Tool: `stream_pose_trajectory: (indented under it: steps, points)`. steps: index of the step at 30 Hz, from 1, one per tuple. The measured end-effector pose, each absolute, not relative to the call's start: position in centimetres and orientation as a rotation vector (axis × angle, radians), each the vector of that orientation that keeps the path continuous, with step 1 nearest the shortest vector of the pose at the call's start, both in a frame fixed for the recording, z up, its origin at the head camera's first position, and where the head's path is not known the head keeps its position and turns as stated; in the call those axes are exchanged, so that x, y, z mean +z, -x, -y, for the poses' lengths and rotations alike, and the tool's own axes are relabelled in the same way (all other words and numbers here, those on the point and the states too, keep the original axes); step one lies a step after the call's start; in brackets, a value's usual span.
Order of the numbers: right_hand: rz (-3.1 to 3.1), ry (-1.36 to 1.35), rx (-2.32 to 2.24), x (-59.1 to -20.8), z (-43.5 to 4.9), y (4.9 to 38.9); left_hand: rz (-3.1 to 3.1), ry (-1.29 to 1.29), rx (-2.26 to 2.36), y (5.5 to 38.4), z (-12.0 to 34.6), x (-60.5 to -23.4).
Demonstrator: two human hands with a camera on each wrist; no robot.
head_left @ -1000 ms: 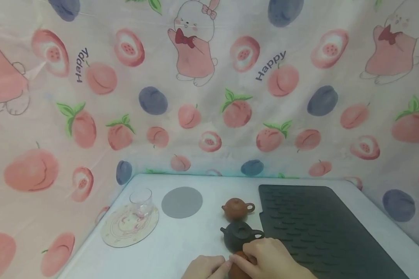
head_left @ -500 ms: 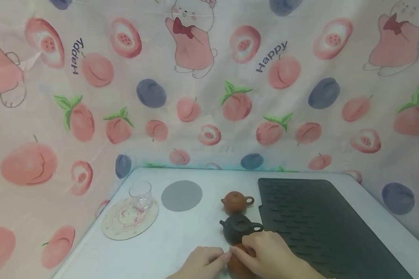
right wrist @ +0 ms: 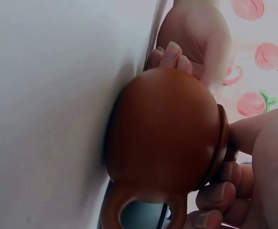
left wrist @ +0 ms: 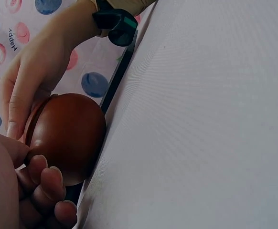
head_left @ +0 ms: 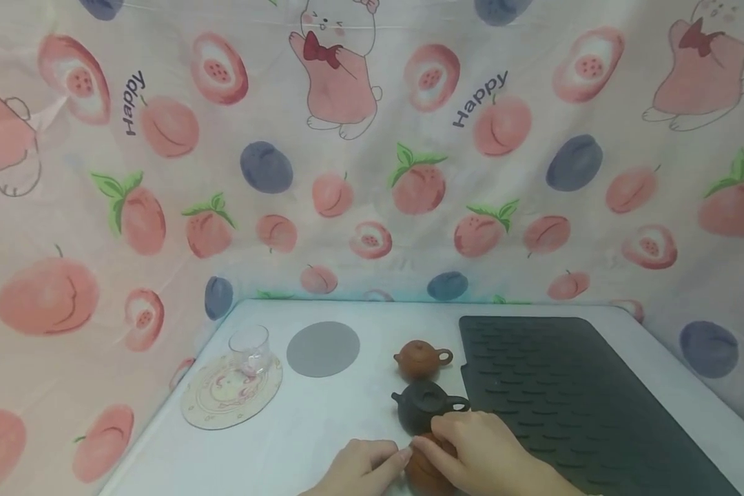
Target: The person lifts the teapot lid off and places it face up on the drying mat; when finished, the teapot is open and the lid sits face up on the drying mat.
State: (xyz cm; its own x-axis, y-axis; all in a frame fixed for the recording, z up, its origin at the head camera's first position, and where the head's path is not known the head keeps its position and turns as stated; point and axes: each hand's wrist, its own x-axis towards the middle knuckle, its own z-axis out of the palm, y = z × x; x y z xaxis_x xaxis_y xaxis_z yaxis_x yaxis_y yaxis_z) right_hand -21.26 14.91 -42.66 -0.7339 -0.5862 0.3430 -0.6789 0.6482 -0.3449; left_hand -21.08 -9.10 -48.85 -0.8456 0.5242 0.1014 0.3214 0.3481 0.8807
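Observation:
A reddish-brown clay teapot (right wrist: 163, 129) stands on the white table at the near edge of the head view, partly covered by both hands. My left hand (head_left: 361, 470) pinches it at the spout end; the spout itself is hidden behind thumb and fingertips. From above, my right hand (head_left: 480, 448) holds the lid's knob (right wrist: 232, 152) between thumb and curled fingers. The lid sits on the pot in both wrist views. The loop handle (right wrist: 111, 210) points away from my left hand. Just behind is a black teapot (head_left: 423, 408), close to my right knuckles.
A smaller brown teapot (head_left: 418, 359) stands beyond the black one. On the right lies a large dark ribbed mat (head_left: 552, 386). To the left are a grey round mat (head_left: 323, 349) and a patterned round mat (head_left: 211, 403) bearing a clear glass (head_left: 250, 348). Fruit-print cloth (head_left: 372, 172) walls the back.
The head view tilted down slightly in the first half second, so everything sits higher in it. Both hands keep the same hold on the brown teapot, which has not visibly moved.

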Motion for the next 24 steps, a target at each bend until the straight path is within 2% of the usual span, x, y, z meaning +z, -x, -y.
stream_pose_trajectory:
  steps: [11,17,24]
  points:
    - [2.725,-1.089,0.700,-41.7,-15.9,22.0,-2.453,-0.845,1.521,20.8,9.1,-48.5]
    - [2.779,-1.197,1.069,-41.3,-17.0,23.4,-2.428,-0.807,1.527,20.7,9.2,-48.2]
    - [2.878,-1.056,1.477,-41.0,-17.5,24.0,-2.422,-0.769,1.525,20.7,9.2,-48.2]
